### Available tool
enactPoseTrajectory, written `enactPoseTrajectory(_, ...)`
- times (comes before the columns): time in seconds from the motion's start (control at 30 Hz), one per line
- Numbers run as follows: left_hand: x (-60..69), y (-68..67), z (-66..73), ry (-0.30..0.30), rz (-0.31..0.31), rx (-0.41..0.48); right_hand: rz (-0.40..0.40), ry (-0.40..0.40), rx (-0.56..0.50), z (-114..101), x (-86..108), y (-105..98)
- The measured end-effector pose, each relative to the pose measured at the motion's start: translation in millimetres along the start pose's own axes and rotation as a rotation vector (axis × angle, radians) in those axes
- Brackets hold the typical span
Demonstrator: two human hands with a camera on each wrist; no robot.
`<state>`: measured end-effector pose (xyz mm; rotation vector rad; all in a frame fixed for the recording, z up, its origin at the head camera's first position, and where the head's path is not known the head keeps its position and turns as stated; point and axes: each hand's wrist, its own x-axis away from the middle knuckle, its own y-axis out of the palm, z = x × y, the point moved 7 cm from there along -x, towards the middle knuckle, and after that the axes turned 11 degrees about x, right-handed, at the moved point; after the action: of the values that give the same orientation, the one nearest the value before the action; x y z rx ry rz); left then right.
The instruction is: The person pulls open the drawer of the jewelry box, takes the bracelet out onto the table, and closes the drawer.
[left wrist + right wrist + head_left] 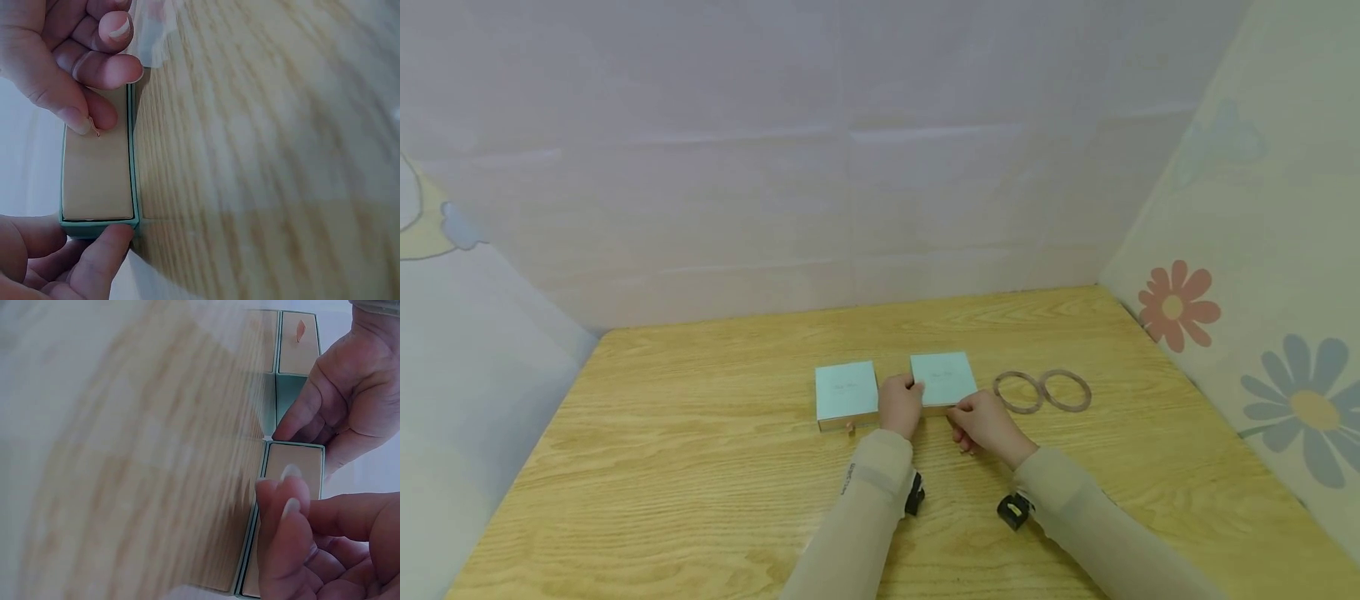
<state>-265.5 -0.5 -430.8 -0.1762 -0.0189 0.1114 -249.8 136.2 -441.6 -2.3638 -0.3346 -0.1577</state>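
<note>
Two flat mint-coloured drawer boxes lie on the wooden table. My left hand (900, 406) grips the right-hand box (943, 377) at its left end, thumb near its top edge. In the left wrist view, thumb and fingers clasp the corners of the sleeve around the tan drawer front (99, 181). At that front, my right hand (988, 425) pinches a small ribbon pull tab (95, 127) between thumb and forefinger. The drawer front looks about level with the sleeve. To the left sits the other box (846, 390), with its own pull tab (300, 330) sticking out.
Two thin brown rings (1066, 391) lie side by side on the table (700, 467), right of the boxes. A pale cloth wall (850, 208) rises behind the table's back edge. A flower-printed wall (1300, 333) borders the right side.
</note>
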Motion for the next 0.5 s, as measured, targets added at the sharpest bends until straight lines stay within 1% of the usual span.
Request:
enactPoseTrajectory(0.07, -0.5, 1.1, -2.8, -0.005, 0.000, 0.002, -0.001, 0.005, -0.002, 1, -0.3, 0)
enactPoseTrajectory(0.2, -2.8, 2.7, -8.0, -0.037, 0.008, 0.015, -0.001, 0.000, 0.006, 2, -1.3, 0)
enactPoseTrajectory(0.3, -3.9, 3.4, -10.1, -0.078, 0.011, 0.010, -0.001, -0.013, 0.017, 3, -1.1, 0)
enactPoseTrajectory(0.37, -2.9, 2.3, -7.0, -0.084, 0.020, -0.033, -0.001, -0.021, 0.026, 2, -0.1, 0)
enactPoseTrajectory(0.4, -2.4, 2.2, -4.7, -0.090, 0.015, -0.064, -0.003, -0.027, 0.028, 2, 0.9, -1)
enactPoseTrajectory(0.5, 0.9, 1.6, 6.1, -0.092, -0.031, -0.144, -0.009, -0.048, 0.040, -1, 4.7, -5)
